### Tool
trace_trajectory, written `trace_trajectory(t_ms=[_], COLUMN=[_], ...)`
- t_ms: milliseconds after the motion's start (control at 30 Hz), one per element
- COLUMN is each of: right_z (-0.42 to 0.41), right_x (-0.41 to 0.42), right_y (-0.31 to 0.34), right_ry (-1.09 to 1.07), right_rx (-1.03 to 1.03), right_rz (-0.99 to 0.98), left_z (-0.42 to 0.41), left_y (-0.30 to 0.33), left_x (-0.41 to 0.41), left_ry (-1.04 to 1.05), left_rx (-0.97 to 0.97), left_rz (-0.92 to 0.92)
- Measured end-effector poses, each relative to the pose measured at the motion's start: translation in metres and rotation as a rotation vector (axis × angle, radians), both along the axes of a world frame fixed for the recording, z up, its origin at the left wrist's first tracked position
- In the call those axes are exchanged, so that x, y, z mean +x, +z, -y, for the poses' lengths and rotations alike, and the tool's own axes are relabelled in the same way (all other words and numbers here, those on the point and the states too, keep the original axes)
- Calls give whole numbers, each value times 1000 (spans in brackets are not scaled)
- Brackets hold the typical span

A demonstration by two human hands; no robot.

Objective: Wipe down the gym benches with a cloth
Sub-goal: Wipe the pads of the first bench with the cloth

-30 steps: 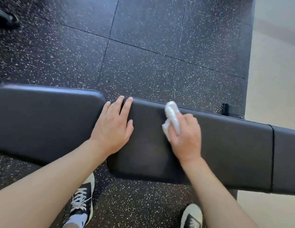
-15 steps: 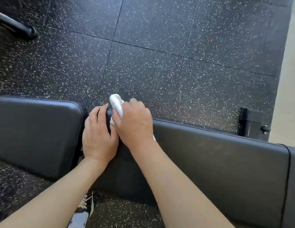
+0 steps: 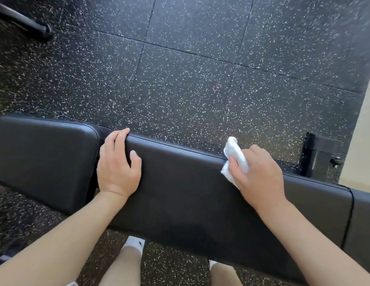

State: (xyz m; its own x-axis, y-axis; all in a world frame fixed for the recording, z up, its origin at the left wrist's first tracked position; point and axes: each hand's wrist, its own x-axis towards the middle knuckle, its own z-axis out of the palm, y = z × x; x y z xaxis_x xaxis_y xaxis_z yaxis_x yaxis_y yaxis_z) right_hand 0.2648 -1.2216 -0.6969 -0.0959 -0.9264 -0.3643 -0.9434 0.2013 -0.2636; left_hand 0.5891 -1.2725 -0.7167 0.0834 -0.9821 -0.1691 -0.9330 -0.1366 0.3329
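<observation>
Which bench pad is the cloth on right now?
The long middle pad: the right hand holds the white cloth at its far edge. The left pad and right end pad have no cloth.

The black padded bench stands on speckled rubber floor, a white cloth on its far edge.
</observation>
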Motion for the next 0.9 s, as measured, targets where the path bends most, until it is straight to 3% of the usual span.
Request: trace_trajectory(t_ms=[167, 267, 433, 567, 733, 900], right_z=[34, 67, 129, 133, 107, 109], right_x=[68, 137, 222, 214, 157, 189], right_y=[-4, -4, -13, -16, -10, -7], right_ry=[-55, -53, 17, -3, -111, -78], right_rx=[-58, -196, 42, 128, 184, 76], right_rz=[11, 177, 268, 339, 237, 115], left_z=[0, 1, -4, -13, -12, -10], left_y=[-4, -3, -3, 1, 1, 5], left_x=[6, 10, 20, 29, 29, 31], left_ry=[-3, 21, 119, 141, 171, 156], left_rx=[-5, 25, 110, 154, 189, 205], left_rz=[-43, -97, -228, -244, -244, -267])
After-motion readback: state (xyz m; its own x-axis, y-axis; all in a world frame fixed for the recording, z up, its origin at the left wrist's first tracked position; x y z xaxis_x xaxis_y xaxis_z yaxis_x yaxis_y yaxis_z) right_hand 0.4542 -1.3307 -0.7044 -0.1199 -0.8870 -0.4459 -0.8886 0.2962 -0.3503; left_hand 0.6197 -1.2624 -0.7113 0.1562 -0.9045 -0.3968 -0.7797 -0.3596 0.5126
